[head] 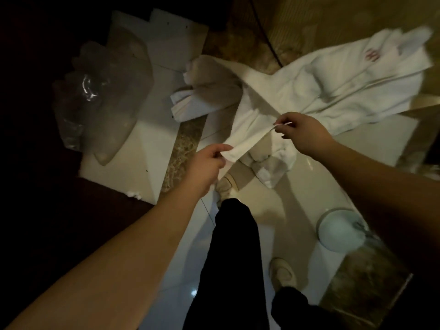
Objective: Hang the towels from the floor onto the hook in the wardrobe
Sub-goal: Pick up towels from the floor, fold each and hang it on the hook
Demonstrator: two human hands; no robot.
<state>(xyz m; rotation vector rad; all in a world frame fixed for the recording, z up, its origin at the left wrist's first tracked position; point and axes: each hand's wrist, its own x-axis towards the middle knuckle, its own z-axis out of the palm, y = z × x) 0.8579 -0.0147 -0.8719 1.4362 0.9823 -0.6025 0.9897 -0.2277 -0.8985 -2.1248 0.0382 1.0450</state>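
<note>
A white towel (250, 139) is stretched between my hands above the floor. My left hand (207, 165) pinches its lower corner. My right hand (302, 132) pinches its upper edge. The rest of that towel hangs down over my left shoe. A large white towel or robe with a red mark (345, 82) lies spread on the floor at the upper right. A smaller rolled white towel (204, 91) lies to the left of it. No wardrobe hook is in view.
A white board (152, 129) with a crumpled clear plastic bag (100, 96) lies on the floor at left. A round white object (338, 229) sits at lower right. A black cable (266, 34) runs over the patterned carpet at top. My dark-trousered legs stand on glossy white tile (304, 177).
</note>
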